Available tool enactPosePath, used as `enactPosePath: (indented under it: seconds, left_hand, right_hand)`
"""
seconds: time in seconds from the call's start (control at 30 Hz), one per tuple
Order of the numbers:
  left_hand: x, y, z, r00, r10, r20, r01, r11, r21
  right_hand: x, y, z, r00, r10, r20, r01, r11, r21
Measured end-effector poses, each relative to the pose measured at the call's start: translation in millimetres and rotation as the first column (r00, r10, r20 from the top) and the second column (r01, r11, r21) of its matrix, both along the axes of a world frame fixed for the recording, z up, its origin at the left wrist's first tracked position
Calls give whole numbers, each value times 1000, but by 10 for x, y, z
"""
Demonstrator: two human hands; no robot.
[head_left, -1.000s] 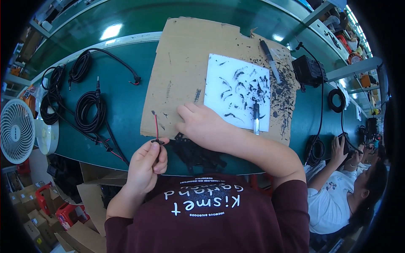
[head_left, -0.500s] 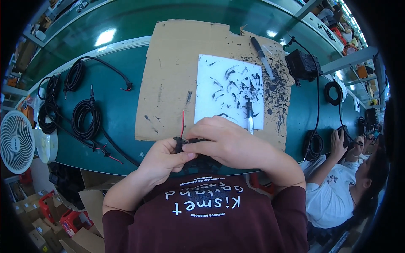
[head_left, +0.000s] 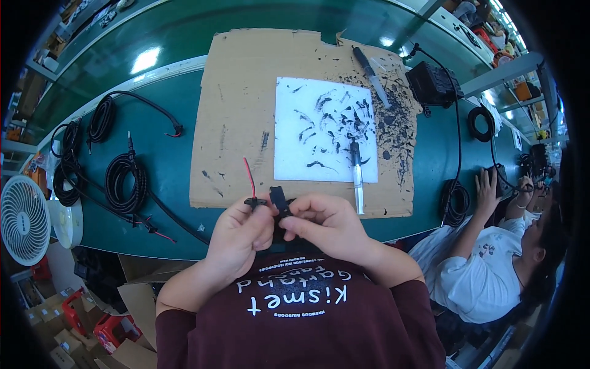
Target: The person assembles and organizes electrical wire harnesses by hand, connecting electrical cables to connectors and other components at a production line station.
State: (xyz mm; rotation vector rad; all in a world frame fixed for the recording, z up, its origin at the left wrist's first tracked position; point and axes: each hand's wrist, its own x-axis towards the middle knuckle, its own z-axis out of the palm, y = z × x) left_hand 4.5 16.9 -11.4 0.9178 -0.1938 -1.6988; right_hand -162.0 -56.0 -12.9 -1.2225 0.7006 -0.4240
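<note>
My left hand (head_left: pixel 241 230) is closed around a black cable end, from which a red wire (head_left: pixel 249 175) sticks up past a small black fitting (head_left: pixel 254 202). Pinched in my right hand (head_left: pixel 322 222) is a small black plastic piece (head_left: pixel 279 200), roughly rectangular, tilted beside the cable end and apart from it. Both hands are close together at the table's front edge, in front of my chest. Beyond them a white sheet (head_left: pixel 307 161) smeared with black lies on a cardboard piece (head_left: pixel 236 98). A syringe with black stuff in it (head_left: pixel 357 175) rests across the sheet's near edge.
Another syringe (head_left: pixel 372 77) lies on the cardboard's far right. Coiled black cables (head_left: pixel 123 178) sit on the green table's left, with a white fan (head_left: pixel 24 209) beyond. A black box (head_left: pixel 433 88) stands at right. A co-worker (head_left: pixel 485 264) handles a cable at far right.
My hands have drawn apart; the right no longer covers the cable end, and the black plastic piece now shows in it. The view has shifted slightly.
</note>
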Motion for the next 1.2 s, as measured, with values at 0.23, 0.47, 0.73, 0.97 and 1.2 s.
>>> enactPosePath:
  seconds: [0.23, 0.47, 0.73, 0.97, 1.2]
  left_hand:
    - [86, 165, -43, 915, -361, 182, 390, 905, -167]
    - [64, 173, 18, 862, -453, 229, 475, 878, -54]
    - [19, 199, 45, 884, -328, 333, 401, 898, -180]
    - [26, 230, 65, 738, -206, 642, 433, 875, -217]
    - [23, 219, 46, 669, -190, 719, 474, 854, -215]
  right_hand:
    - [-114, -39, -48, 983, -175, -51, 177, 984, 33]
    - [-153, 52, -8, 986, -163, 33, 162, 987, 20]
    - [-192, 65, 16, 992, -121, 34, 121, 993, -14]
    - [-189, 77, 39, 994, -96, 47, 97, 995, -14]
    - [-182, 67, 70, 997, -75, 28, 77, 992, -96]
